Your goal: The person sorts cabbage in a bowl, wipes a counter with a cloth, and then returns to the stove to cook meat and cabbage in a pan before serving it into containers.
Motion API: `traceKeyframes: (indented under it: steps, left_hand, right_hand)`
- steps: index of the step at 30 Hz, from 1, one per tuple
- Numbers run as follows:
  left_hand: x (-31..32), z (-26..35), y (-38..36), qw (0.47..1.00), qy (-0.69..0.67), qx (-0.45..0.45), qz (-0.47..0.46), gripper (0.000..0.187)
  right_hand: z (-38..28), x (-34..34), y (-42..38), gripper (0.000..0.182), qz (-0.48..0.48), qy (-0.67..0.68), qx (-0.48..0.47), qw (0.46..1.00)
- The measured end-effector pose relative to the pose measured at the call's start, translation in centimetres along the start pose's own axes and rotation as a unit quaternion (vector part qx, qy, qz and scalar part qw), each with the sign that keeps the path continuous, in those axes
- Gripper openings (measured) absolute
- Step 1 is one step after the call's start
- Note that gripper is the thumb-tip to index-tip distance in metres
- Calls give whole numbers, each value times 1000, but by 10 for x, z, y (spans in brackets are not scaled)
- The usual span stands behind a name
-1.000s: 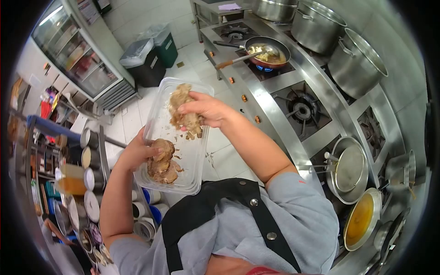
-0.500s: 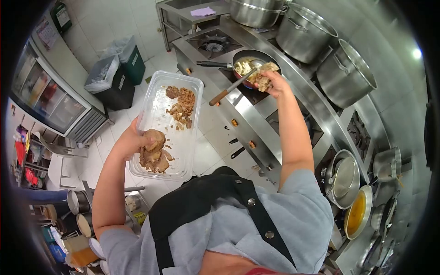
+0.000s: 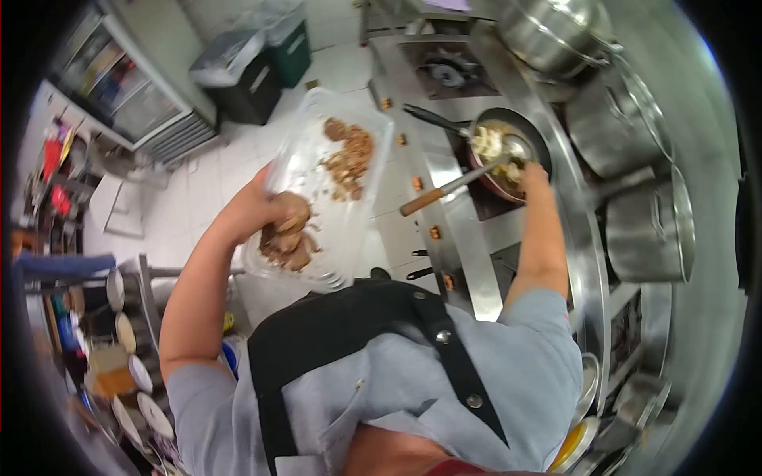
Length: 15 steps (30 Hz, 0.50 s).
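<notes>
My left hand (image 3: 266, 208) grips the left edge of a clear plastic container (image 3: 375, 178), its thumb over the rim beside brown pieces of meat (image 3: 292, 243). Shredded brown food (image 3: 351, 161) lies at the container's far end. My right hand (image 3: 533, 178) is down at the near right side of a frying pan (image 3: 544, 136) on the stove; its fingers are mostly hidden and blurred. Pale food (image 3: 487, 143) lies in the pan. A ladle with a wooden handle (image 3: 422, 201) rests across the pan's edge.
Large steel pots (image 3: 615, 119) stand along the back of the stove. A bare burner (image 3: 446, 71) is beyond the pan, whose black handle (image 3: 429, 116) points left. Two bins (image 3: 255, 91) and a glass-door fridge (image 3: 119, 79) are at the far left.
My right hand has moved down into the pan area, and the meat it held above the pan is no longer clearly visible. The view has shifted; my left hand still holds the container.
</notes>
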<state>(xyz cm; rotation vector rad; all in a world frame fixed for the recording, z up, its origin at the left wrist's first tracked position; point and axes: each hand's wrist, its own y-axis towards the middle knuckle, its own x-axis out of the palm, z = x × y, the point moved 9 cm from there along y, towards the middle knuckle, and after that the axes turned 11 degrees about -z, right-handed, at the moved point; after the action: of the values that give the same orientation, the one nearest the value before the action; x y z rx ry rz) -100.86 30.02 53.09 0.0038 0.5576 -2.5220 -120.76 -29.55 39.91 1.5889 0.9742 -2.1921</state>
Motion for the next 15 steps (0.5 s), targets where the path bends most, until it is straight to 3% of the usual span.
traceKeyframes:
  steps: [3,5,6,7,8,10,11,12,15]
  left_hand:
    - [6,9,7,999,-24,-27,-12,84]
    - [6,13,13,999,-6,-27,-19,84]
    - [5,13,19,1000,18,-16,-18,84]
    - [6,15,24,999,42,-4,-20,84]
    - [10,17,27,998,46,-8,-35,84]
    - [17,24,34,996,53,-11,-65,85]
    - [21,27,36,995,58,-6,-77,85]
    - [24,31,37,994,64,-1,-88,86]
    - [29,52,37,983,160,-10,-91,88]
  right_hand:
    - [-16,-41,-28,35,29,44,45,998]
    - [-59,-100,-77,28,120,108,-31,986]
    - [-93,-125,-102,27,159,246,-155,944]
    - [-127,-148,-134,26,192,374,-270,866]
    - [-174,-167,-175,24,156,417,-363,819]
    - [-254,-169,-220,25,100,337,-558,752]
    - [-285,-168,-244,32,65,270,-584,763]
    - [-311,-162,-251,42,86,214,-616,753]
    - [-336,-154,-237,46,172,182,-597,762]
